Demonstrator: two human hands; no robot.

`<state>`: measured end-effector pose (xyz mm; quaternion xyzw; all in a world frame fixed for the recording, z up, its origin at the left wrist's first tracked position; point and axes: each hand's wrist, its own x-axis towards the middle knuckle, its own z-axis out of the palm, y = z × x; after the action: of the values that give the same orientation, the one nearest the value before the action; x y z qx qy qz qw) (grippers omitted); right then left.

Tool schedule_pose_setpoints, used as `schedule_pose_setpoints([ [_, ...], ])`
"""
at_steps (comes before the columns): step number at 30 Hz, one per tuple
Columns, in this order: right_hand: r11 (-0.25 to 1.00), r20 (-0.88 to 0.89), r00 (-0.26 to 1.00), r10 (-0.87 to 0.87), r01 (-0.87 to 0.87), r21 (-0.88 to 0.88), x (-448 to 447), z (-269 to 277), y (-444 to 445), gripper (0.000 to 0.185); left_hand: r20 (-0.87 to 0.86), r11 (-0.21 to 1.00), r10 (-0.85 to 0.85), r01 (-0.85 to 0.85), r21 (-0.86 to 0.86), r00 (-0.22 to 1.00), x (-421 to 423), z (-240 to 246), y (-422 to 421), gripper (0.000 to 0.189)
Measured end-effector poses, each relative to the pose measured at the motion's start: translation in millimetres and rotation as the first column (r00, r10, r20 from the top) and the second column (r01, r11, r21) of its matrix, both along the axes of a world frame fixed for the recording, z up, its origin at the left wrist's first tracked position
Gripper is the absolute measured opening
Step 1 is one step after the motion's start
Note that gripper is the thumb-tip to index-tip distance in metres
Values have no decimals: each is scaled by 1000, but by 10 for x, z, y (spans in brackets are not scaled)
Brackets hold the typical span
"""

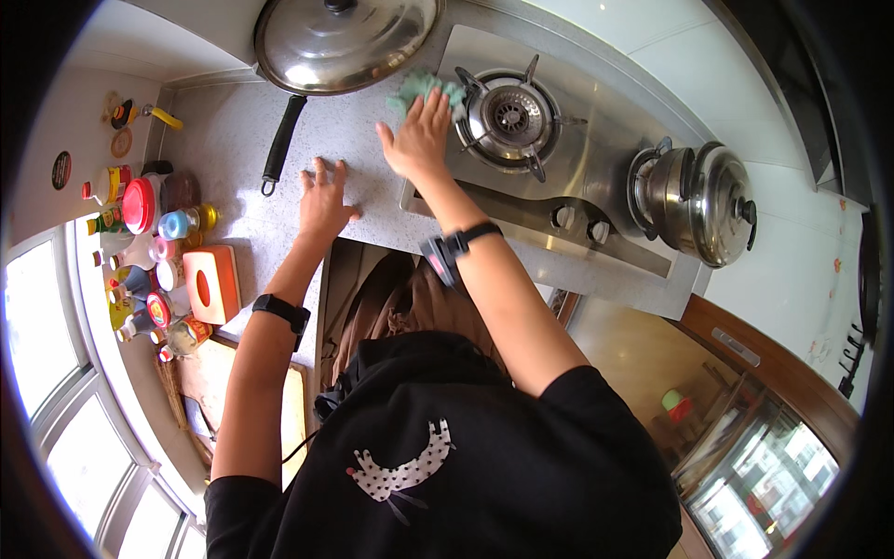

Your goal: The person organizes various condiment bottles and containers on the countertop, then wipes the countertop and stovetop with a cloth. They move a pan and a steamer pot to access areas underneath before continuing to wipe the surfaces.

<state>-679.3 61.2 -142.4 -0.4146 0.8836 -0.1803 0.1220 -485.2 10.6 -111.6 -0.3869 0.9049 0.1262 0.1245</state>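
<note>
My right hand (421, 136) presses a crumpled green cloth (424, 94) with its fingertips, at the left edge of the steel gas stove (594, 147), beside the near burner (512, 119). Part of the cloth is hidden under the fingers. My left hand (324, 201) rests on the speckled grey countertop (377, 209) with its fingers spread and nothing in it. Between that hand and the bottles lies the black handle (285, 136) of a lidded frying pan (342, 49), which stands at the back of the counter.
A lidded steel pot (698, 202) sits on the stove's right burner. Bottles and jars, among them a red-lidded jar (140, 205), crowd the left side by an orange tissue box (211, 285). A wooden cutting board (297, 419) lies partly behind my left arm.
</note>
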Motion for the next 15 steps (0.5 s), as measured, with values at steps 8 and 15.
schedule_pose_setpoints([
  [8, 976, 64, 983, 172, -179, 125, 695, 248, 1065, 104, -7, 1000, 22, -22, -16, 1000, -16, -23, 9, 110],
  [15, 992, -8, 997, -78, 79, 102, -84, 88, -81, 111, 27, 1000, 23, -23, -17, 999, -52, -18, 2, 112],
])
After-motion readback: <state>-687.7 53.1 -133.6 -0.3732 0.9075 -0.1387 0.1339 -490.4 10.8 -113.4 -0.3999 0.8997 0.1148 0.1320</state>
